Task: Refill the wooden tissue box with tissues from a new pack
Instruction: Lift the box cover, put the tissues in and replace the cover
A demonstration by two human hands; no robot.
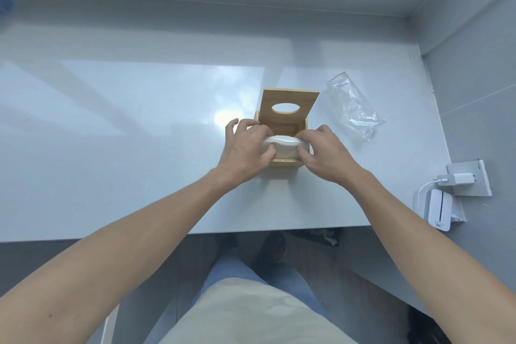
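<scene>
Box (283, 131): wooden, standing on the white table (139, 126) near the middle of its right half. Its lid (290, 105), pierced by an oval slot, is swung up and leans back at the far side, so the box is open at the top.

Tissues (282, 140): a white stack, bowed upward in the middle, held over the near part of the opening. The lower part of the stack appears to sit inside the box, though the hands cover its ends and this cannot be confirmed.

Left hand (245, 151): grasping the left end of the stack, thumb on the near side, fingers curled over the top.

Right hand (326, 153): grasping the right end in the same manner, fingers over the top, thumb below. Both hands squeeze the stack inward.

Bag (353, 107): clear plastic with a red seal strip, crumpled, lying on the table just to the right of the box and apart from it.

Charger (458, 179): white, plugged into a wall socket (474, 176) at the right edge, with a small white device (439, 209) below it.
</scene>
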